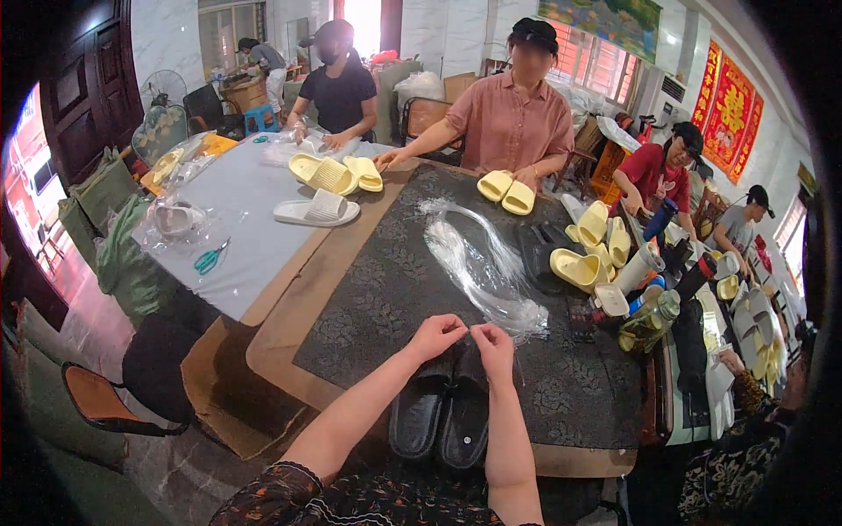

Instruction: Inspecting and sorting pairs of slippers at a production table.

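A pair of black slide slippers [424,419] lies side by side at the table's near edge, between my forearms. Above their far ends, my left hand [440,337] is closed in a pinch, thumb against fingers. Close on its right, my right hand [494,351] pinches the same way, the fingertips of both hands nearly meeting. Whatever is between them is too thin or small to make out. Just beyond my hands lies a loose bundle of thin, clear plastic strands [478,272], spread in a loop on the dark patterned table cover [368,302].
Yellow slippers [579,269] and bottles [638,267] crowd the right side, near another black pair [542,254]. Across the table, a person [517,123] touches yellow slippers [507,191]. On the left table [232,280] lie teal scissors [211,257] and a white slipper [317,210].
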